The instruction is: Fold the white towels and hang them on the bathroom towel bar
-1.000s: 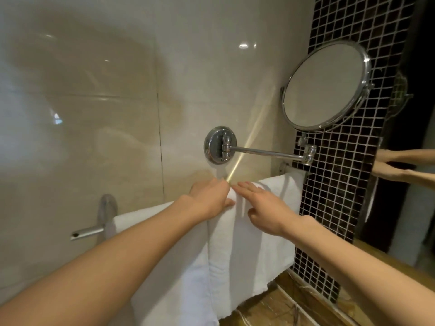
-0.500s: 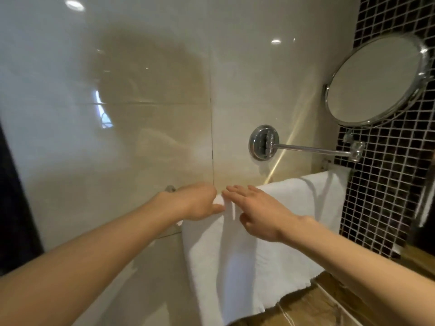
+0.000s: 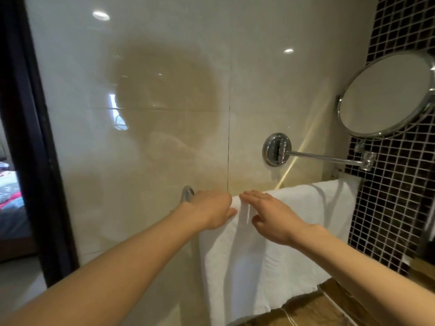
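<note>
Hanging over the towel bar (image 3: 187, 193) against the beige wall tiles (image 3: 164, 137), white towel (image 3: 270, 255) drapes down. Left hand (image 3: 211, 211) curled over towel's top-left edge, gripping it. Right hand (image 3: 273, 217) flat and loose, fingers resting on top fold. Round mirror (image 3: 386, 95) upper right.

Glossy beige wall tiles (image 3: 164, 90), black mosaic (image 3: 400, 208).

Legible text, labels, brands, numbers, signs: none. No readable marking found on any surface in the head view.
</note>
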Demonstrator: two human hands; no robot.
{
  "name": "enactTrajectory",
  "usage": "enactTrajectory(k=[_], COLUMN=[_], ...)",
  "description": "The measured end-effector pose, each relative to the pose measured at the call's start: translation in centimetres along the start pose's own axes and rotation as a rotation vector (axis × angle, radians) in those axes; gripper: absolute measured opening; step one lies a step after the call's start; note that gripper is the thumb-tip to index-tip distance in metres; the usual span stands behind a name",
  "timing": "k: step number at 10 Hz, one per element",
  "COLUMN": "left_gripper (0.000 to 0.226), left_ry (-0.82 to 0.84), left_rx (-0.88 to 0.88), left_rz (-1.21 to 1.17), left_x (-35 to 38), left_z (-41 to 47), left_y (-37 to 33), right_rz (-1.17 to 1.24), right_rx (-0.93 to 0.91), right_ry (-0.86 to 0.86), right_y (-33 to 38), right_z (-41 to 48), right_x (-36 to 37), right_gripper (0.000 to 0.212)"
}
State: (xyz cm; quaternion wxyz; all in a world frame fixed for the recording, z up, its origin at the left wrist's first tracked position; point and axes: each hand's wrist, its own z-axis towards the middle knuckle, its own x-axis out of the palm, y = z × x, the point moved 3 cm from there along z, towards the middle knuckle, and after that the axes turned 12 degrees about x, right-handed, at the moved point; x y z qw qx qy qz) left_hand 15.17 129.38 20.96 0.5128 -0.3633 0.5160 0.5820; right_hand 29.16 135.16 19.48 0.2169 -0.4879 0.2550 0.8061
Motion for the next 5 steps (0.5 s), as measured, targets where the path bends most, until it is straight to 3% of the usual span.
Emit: enactTrajectory(k=[1, 3, 5], left_gripper=[0.032, 0.024, 0.033], left_ry=[-0.072, -0.138, -0.47], left_rx=[0.029, -0.047, -0.207], left_rz=[0.117, 0.079, -0.491], left_x=[-0.2, -1.5, -3.6], left_z=[-1.2, -3.7, -4.7], left_y=[-0.7, -0.7, -0.1], right_rz=[0.005, -0.033, 0.084], right_rx=[0.028, 0.12, 0.272], right_ry=[0.019, 0.085, 0.119], right_y=[0.1, 1.3, 2.1], right_z=[-0.2, -0.2, -1.2], right_x=[0.2, -0.1, -2.2], right_gripper=[0.069, 0.061, 0.066])
